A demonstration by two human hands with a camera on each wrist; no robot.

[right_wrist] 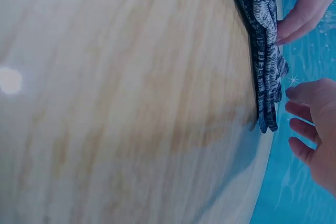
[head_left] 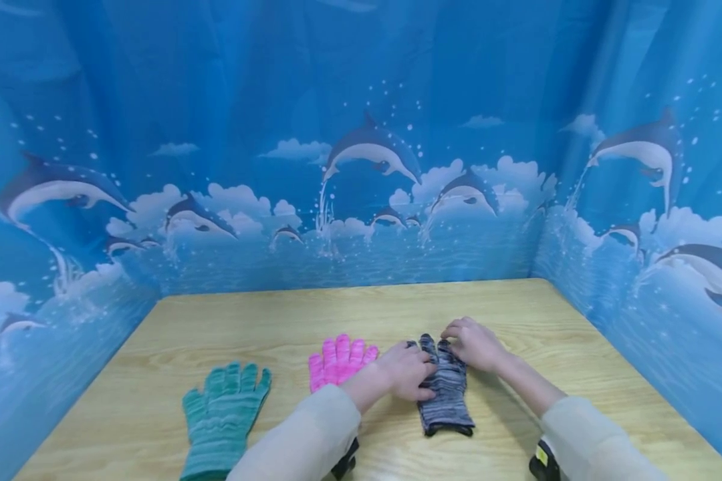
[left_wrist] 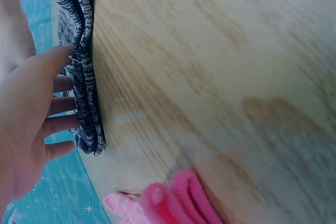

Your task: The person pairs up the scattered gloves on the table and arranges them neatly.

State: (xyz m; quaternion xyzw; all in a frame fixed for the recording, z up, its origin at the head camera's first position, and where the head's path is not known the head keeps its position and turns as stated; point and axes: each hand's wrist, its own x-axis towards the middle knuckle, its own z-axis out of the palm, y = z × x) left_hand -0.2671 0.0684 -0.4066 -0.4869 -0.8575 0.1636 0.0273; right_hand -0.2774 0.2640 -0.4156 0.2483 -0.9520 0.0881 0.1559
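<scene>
A black-and-grey knitted glove (head_left: 448, 401) lies on the table with its cuff toward me and its fingers pointing away. My left hand (head_left: 402, 371) is at the glove's left side, fingers extended; in the left wrist view the thumb and fingertips (left_wrist: 64, 121) meet its upper face. Close to the glove's fingertip end is my right hand (head_left: 474, 343). Seen from the right wrist, that hand's fingers (right_wrist: 302, 129) are loosely bent, with a small gap to the knit. The layers appear stacked, like a pair, in the right wrist view.
Left of the grey glove, a pink glove (head_left: 339, 361) lies partly behind my left forearm. Farther left is a green glove (head_left: 219, 421), fingers pointing away. A blue curtain (head_left: 265, 200) with dolphins surrounds the wooden table (head_left: 228, 321) at the back and sides.
</scene>
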